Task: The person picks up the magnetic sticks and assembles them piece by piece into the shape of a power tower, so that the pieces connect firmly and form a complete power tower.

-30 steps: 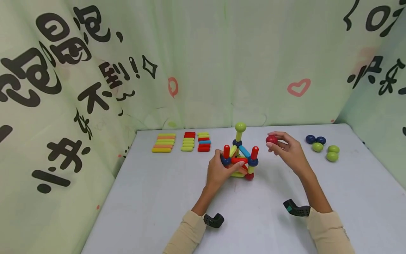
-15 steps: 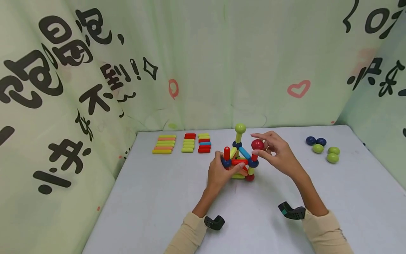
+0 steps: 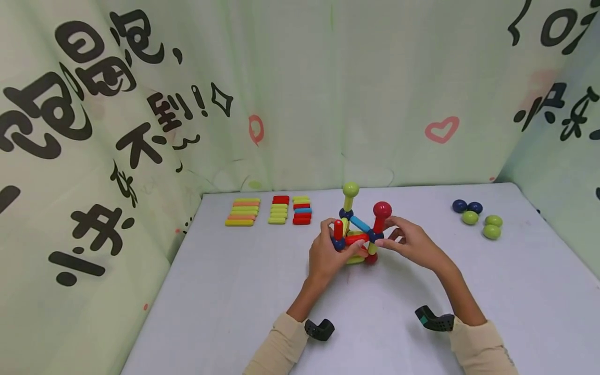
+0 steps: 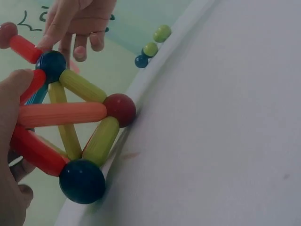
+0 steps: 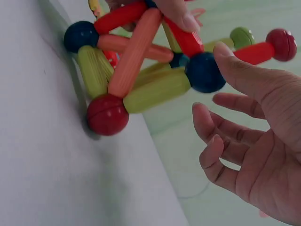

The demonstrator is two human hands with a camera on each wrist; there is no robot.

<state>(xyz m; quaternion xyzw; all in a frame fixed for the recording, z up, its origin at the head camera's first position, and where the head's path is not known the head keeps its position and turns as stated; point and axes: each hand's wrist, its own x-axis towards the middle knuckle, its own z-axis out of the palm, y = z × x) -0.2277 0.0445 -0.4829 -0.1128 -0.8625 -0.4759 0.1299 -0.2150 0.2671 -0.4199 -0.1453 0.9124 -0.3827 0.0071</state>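
Several colored rods and balls form a magnetic stick-and-ball model (image 3: 358, 224) near the table's middle. My left hand (image 3: 323, 258) grips its left side, with the thumb over the red rod along the front. On the right, a red ball (image 3: 382, 210) tops an upright red rod (image 3: 378, 225). My right hand (image 3: 414, 245) pinches the blue ball (image 5: 205, 72) at that rod's base, thumb in front and fingers partly hidden behind. Another red rod (image 3: 338, 229) stands bare-topped at the left corner. A green ball (image 3: 350, 189) crowns the rear post.
Rows of loose rods (image 3: 242, 212) lie at the back left, beside two shorter stacks (image 3: 278, 210). Two dark blue balls (image 3: 459, 207) and several green balls (image 3: 492, 232) sit at the back right. A printed curtain (image 3: 300, 104) hangs behind the table (image 3: 225, 302).
My right hand carried the red ball left onto the right upright rod, then slid down to the blue ball below. The model has turned and tilted slightly; my left hand still grips it.
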